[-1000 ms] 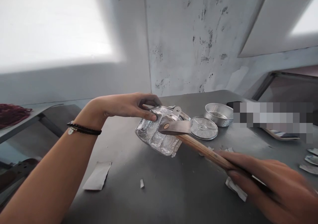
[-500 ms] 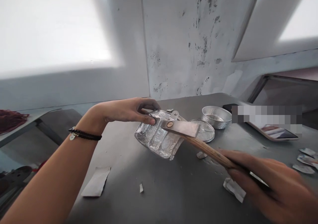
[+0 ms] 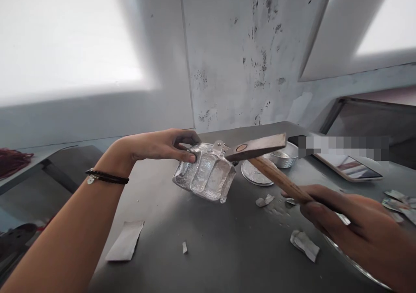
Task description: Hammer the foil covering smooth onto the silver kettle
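Observation:
My left hand (image 3: 177, 145) grips the upper left edge of a crumpled, silvery metal piece with ribbed panels (image 3: 208, 174), its thumb pressed on the front. A small metal bracket with holes (image 3: 220, 147) sits at that piece's top edge. My right hand (image 3: 351, 228) is wrapped round the wooden handle of a hammer (image 3: 256, 149). The hammer's head is at the upper right of the silvery piece, close to the bracket; whether they touch I cannot tell. Behind the hammer handle lies a flat round metal disc (image 3: 256, 172).
A perforated metal bowl (image 3: 284, 155) and a phone (image 3: 351, 167) stand at the back right of the grey table (image 3: 227, 245). Scraps lie about: a folded pale piece (image 3: 126, 242), a small bit (image 3: 185, 247) and a crumpled one (image 3: 304, 245). A round rim (image 3: 357, 269) shows below my right hand.
The hammer's head has moved up and to the right, off the front of the silvery piece, uncovering the bracket. My left hand keeps its grip; the view has shifted slightly.

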{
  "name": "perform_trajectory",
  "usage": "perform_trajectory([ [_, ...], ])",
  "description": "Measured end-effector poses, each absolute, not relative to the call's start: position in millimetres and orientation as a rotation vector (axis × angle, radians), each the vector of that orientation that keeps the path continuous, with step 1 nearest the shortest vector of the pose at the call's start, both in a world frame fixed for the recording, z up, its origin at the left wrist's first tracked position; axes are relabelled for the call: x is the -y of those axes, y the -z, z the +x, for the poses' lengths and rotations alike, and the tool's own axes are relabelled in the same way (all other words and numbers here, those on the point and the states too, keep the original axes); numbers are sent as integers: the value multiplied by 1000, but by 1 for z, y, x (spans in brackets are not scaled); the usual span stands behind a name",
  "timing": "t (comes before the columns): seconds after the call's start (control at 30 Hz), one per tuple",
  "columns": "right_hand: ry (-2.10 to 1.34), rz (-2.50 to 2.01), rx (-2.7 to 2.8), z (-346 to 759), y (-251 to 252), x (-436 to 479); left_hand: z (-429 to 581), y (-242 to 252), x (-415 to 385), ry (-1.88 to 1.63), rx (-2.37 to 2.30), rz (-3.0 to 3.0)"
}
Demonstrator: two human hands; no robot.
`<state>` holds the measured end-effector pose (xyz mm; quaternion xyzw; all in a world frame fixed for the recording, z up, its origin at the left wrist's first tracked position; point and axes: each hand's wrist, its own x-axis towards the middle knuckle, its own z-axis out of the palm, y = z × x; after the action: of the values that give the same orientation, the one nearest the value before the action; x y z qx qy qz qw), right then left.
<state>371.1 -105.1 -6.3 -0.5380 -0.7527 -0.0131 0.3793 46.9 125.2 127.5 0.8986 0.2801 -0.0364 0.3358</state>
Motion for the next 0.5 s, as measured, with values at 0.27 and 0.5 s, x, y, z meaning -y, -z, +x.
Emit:
perform_trajectory([
  [0.27, 59, -1265, 2021, 361, 20, 104, 43, -128, -126, 96, -723, 2319],
  [0.5, 245, -1244, 2002, 364, 4, 104, 43, -128, -127, 104, -727, 2319],
])
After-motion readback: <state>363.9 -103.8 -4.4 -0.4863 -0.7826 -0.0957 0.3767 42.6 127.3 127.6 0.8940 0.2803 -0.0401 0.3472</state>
